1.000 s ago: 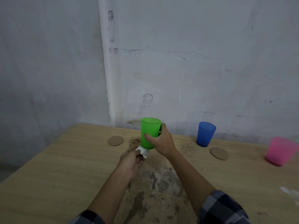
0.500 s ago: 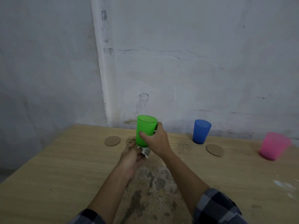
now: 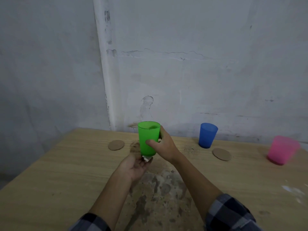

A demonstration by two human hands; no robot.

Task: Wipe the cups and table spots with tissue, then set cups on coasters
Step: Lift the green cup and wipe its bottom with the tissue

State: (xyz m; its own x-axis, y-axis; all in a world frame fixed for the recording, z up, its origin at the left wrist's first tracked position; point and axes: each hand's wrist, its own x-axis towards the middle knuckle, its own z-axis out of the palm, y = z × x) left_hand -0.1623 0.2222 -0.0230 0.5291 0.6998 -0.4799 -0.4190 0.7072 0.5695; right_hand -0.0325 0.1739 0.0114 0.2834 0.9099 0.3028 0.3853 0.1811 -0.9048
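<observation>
While the right hand (image 3: pixel 164 144) wrapped the upright, translucent green cup (image 3: pixel 148 138) above table (image 3: pixel 50 172) centre, the left hand (image 3: pixel 133 165) cupped white tissue (image 3: pixel 146 158) against its base. Blue cup (image 3: pixel 207 135) and pink cup (image 3: pixel 281 150) stood at two o'clock; their contents were unclear.

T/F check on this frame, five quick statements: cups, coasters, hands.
1. The right hand holds the green cup upright, off the table. True.
2. The blue cup sits on a coaster. False: it stands on bare wood; the right coaster lies empty beside it.
3. The left hand presses tissue under the green cup's base. True.
4. The pink cup lies tipped over. False: it stands upright.
5. The left coaster is empty. True.
</observation>
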